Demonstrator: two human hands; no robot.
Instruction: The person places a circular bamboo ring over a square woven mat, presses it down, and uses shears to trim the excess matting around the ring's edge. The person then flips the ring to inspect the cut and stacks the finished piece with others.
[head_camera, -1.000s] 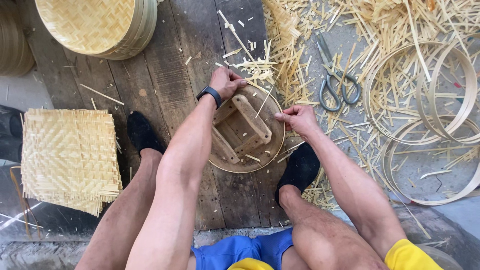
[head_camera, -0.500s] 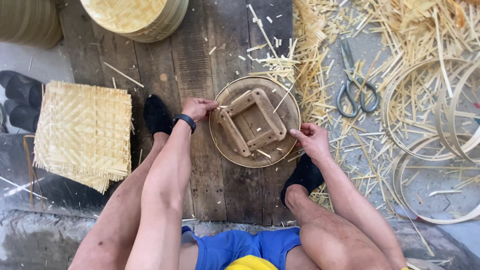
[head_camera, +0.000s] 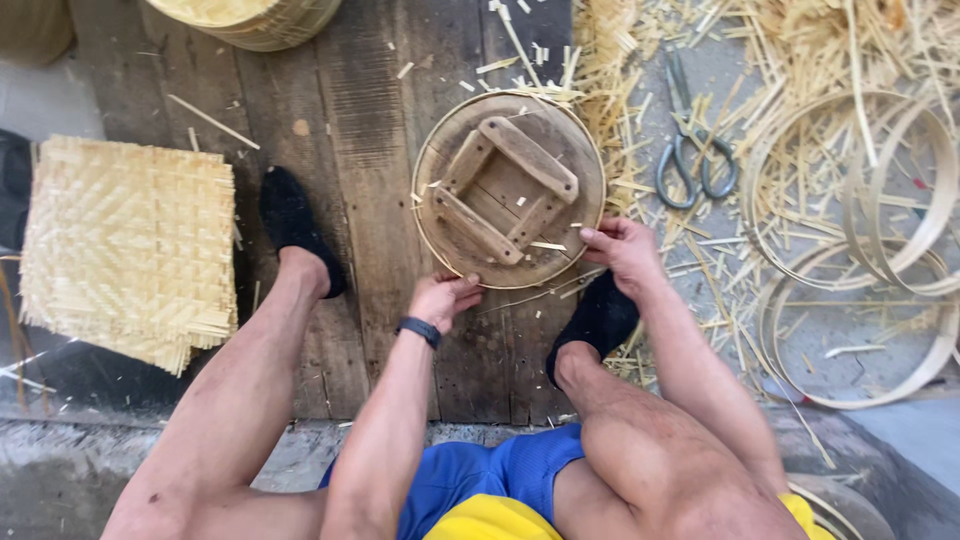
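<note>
Rough worn wooden mould (head_camera: 508, 190), matt woven bamboo mat (head_camera: 125, 245).

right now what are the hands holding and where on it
Both hold the round wooden form by its rim: the left hand grips the near edge, the right hand the near-right edge, with fingers curled over it.

Left hand (head_camera: 443, 298) low, fingers curled; right hand (head_camera: 622, 250) higher, fingers bent; both arms extended forward.
</note>
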